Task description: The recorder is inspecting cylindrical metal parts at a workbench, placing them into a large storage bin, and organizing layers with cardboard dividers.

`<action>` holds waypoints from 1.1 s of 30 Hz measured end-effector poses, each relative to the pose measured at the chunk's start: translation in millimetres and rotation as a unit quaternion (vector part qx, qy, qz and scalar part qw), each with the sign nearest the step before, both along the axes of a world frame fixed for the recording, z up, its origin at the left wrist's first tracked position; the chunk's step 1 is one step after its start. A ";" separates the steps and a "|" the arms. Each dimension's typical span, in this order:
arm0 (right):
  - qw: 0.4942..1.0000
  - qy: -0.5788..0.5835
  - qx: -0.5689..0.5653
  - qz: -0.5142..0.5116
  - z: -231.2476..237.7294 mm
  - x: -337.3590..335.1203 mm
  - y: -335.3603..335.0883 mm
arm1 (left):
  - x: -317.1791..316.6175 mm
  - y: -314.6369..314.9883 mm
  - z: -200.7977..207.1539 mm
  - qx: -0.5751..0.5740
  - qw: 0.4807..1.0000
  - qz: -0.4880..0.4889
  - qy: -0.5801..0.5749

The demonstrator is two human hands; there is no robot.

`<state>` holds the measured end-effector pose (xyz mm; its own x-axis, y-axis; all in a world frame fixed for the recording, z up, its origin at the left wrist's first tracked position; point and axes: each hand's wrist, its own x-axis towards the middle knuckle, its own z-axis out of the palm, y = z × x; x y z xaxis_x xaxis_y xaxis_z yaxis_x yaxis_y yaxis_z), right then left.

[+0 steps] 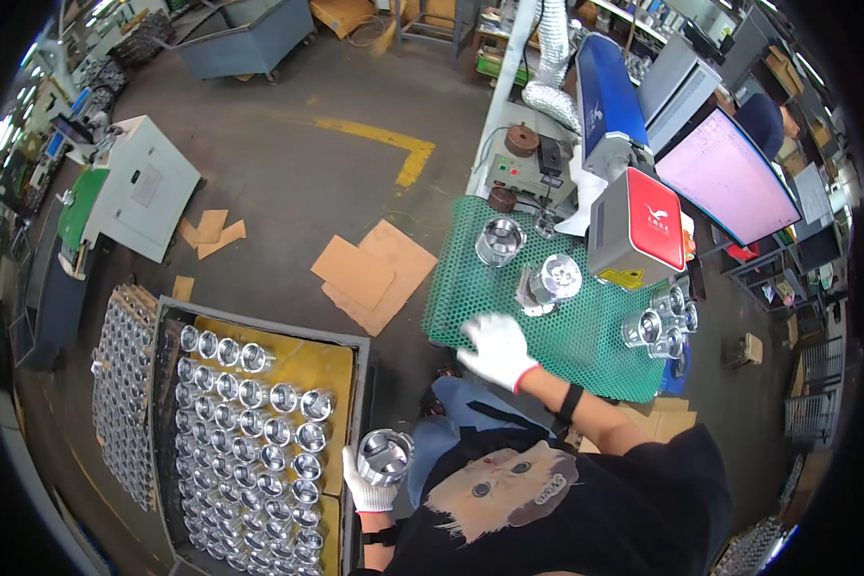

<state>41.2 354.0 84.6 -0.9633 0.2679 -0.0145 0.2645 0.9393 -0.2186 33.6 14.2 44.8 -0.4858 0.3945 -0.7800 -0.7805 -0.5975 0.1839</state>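
My left hand (367,488), in a white knit glove, grips a shiny metal piston (386,457), hollow end up, beside the right edge of a crate. Over the near left part of the green perforated mat (566,357), my gloved right hand (497,351) has its fingers apart and holds nothing. Beyond it, a piston (559,278) sits on a small metal fixture (528,294) next to the red-and-grey marking machine head (638,230). Another piston (500,241) stands on the mat farther left. Several pistons (641,328) are grouped at the mat's right side.
A dark-rimmed crate (360,384) on the left holds rows of pistons on a yellow-brown sheet (307,363). Flat cardboard (379,274) lies on the floor between crate and bench. A monitor (730,173) stands behind the machine. A grey-white cabinet (144,189) stands far left.
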 end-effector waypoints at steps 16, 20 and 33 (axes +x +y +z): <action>0.964 -0.105 0.125 -0.210 -27.9 -118.9 118.9 | -35.7 56.9 24.1 -0.014 0.994 0.090 0.064; 0.973 -0.084 0.077 -0.200 -37.0 -117.6 137.2 | -37.2 44.2 50.1 -0.103 0.988 0.076 0.087; 0.672 -0.257 -0.690 0.076 12.7 -95.2 -195.7 | -11.1 -95.9 37.3 0.179 0.972 0.151 0.016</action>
<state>-54.1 158.3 97.3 -0.7513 -0.4429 -0.4893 0.5621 -0.0409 -0.8261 22.6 -81.7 82.1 -0.6441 0.4725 -0.6016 -0.5563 -0.8291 -0.0556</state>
